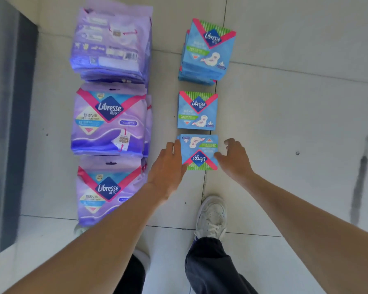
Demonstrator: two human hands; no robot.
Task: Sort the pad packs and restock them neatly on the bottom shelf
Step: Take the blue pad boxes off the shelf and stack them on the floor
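You are clamping the fingers of your left hand (pixel 168 166) on the 9 o'clock edge of the nearest blue pack (pixel 200 149), which is lying on the floor (pixel 285 124). Your right hand (pixel 235 158) is touching its 3 o'clock edge with the thumb, fingers loosely curled and apart; purple packs (pixel 108 122) are lying at 9 o'clock.

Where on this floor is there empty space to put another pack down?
The widest room is the bare floor right of the blue packs. A narrow strip runs between them and the purple stacks. It is crowded at the nearest blue pack, between left hand, right hand and shoe.
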